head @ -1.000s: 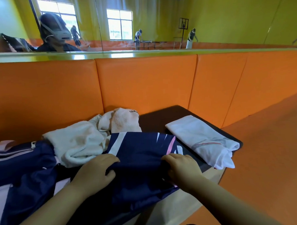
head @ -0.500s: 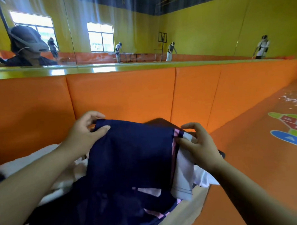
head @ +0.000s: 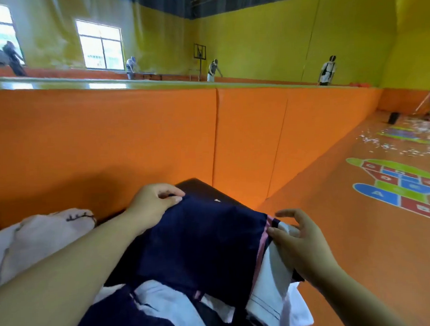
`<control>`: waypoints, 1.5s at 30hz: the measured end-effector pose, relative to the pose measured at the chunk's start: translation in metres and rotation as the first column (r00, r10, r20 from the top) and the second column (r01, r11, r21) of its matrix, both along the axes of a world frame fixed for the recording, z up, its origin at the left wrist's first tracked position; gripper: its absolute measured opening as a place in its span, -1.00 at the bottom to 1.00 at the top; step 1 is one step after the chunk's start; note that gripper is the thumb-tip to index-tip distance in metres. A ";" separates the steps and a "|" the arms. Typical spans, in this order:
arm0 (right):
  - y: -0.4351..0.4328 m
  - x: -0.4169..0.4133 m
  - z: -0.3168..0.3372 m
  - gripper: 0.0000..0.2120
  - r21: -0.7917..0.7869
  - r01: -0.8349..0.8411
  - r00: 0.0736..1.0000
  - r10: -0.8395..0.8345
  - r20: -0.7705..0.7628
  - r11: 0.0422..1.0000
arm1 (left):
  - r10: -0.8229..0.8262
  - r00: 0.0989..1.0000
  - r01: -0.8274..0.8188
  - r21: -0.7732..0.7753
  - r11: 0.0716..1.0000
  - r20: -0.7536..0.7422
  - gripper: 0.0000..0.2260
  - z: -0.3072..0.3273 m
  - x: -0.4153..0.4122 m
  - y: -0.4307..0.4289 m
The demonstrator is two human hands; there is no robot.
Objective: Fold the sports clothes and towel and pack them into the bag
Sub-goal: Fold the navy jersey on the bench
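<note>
A navy sports garment (head: 200, 240) with a pink stripe and white panels is stretched between my two hands over the black table top (head: 197, 188). My left hand (head: 154, 202) pinches its far upper corner between thumb and fingers. My right hand (head: 298, 240) holds the striped right edge with the thumb, and the other fingers are spread. A white and pale pink towel (head: 40, 239) lies bunched at the left, partly behind my left forearm. More navy and white cloth (head: 166, 310) hangs below. No bag is in view.
An orange padded wall (head: 133, 132) runs close behind the table. Orange floor with a painted hopscotch (head: 402, 186) lies to the right. Several people stand far off near the yellow back wall.
The camera has tilted up and right. The garment, lifted off the table a second ago, is now lower and stretched out flatter. My right hand's fingers have spread more.
</note>
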State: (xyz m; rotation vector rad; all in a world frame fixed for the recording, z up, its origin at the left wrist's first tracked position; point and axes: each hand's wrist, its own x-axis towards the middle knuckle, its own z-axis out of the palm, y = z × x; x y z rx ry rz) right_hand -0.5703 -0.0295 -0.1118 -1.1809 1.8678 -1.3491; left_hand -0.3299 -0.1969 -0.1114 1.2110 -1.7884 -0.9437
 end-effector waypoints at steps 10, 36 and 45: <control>-0.027 -0.032 -0.058 -0.80 -0.104 0.061 0.953 -0.089 -0.290 0.993 | -0.155 0.973 0.163 -0.032 0.986 0.169 -0.85 -0.037 -0.064 -0.051; 0.031 0.015 0.021 -0.74 0.326 -0.101 0.459 0.334 -0.823 0.940 | -0.068 0.602 0.276 -0.127 0.953 0.796 -0.82 0.047 0.035 0.107; 0.078 0.129 0.043 -0.71 0.277 -0.318 0.387 0.391 -0.835 0.907 | -0.043 0.644 0.152 -0.073 0.986 0.763 -0.86 0.043 0.154 0.233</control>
